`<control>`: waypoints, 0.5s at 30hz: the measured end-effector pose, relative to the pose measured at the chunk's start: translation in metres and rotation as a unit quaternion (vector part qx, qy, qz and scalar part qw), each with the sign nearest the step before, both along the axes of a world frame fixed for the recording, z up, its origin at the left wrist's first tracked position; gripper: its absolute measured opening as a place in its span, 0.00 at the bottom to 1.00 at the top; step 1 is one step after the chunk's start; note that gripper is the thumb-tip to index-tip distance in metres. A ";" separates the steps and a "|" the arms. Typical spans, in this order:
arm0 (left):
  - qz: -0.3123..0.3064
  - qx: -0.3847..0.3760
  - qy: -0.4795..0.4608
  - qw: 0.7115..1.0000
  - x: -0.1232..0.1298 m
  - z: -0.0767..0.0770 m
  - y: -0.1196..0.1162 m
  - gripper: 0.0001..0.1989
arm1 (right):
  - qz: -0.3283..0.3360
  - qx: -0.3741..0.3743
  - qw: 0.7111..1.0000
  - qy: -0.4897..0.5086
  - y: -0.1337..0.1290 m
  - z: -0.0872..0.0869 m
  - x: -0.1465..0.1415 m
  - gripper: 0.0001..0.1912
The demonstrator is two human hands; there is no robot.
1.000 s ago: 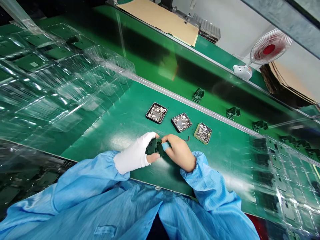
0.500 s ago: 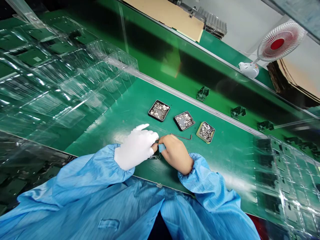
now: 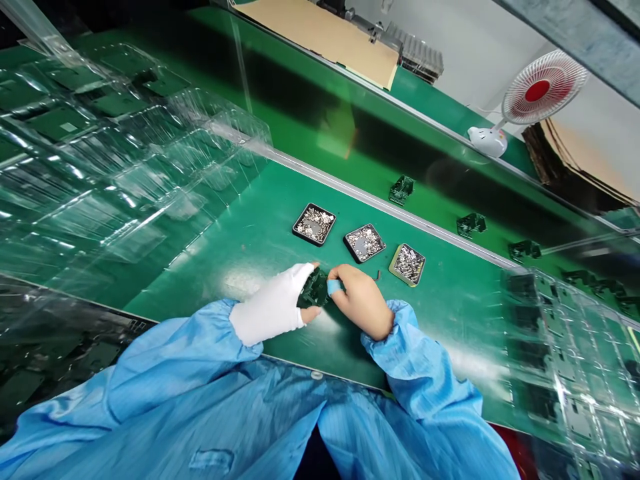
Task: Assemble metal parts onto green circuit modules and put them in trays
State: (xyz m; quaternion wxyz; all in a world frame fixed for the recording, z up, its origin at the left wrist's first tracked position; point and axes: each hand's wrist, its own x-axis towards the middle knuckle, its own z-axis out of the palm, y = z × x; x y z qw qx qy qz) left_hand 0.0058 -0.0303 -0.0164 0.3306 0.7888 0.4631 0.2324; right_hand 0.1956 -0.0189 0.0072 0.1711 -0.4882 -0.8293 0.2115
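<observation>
My left hand [image 3: 273,303], in a white glove with bare fingertips, grips a dark green plastic part [image 3: 314,288] between thumb and fingers. It is held just above the green work surface [image 3: 260,247]. My right hand [image 3: 361,299], bare with blue tape on one finger, is closed at the right edge of this part. What its fingertips pinch, if anything, is hidden. Beyond my hands stand three small trays of shiny metal pieces: a left tray [image 3: 314,225], a middle tray [image 3: 365,243] and a right tray [image 3: 408,265]. The tip of an L-shaped rod [image 3: 379,275] shows behind my right hand.
Clear plastic trays [image 3: 125,153] fill the left side; more trays with dark parts [image 3: 565,360] lie at right. Past a metal rail [image 3: 350,192], several similar dark parts [image 3: 401,190] sit in a row. A fan [image 3: 540,90] and cardboard [image 3: 325,33] are farther back.
The dark green part has turned up into view between my hands. My left fingers have opened around it, and my right hand has shifted slightly right, covering most of the rod.
</observation>
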 end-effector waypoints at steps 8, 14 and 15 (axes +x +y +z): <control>0.033 0.050 -0.044 0.997 0.011 -0.009 -0.009 0.28 | 0.032 -0.055 0.997 0.034 0.005 -0.001 0.003 0.05; 0.015 0.029 -0.033 0.999 0.006 -0.003 -0.006 0.24 | 0.037 -0.040 0.995 0.080 0.005 -0.010 0.002 0.05; 0.015 0.007 -0.033 0.999 0.004 -0.001 -0.005 0.24 | 0.038 -0.043 0.994 0.089 0.005 -0.011 0.002 0.05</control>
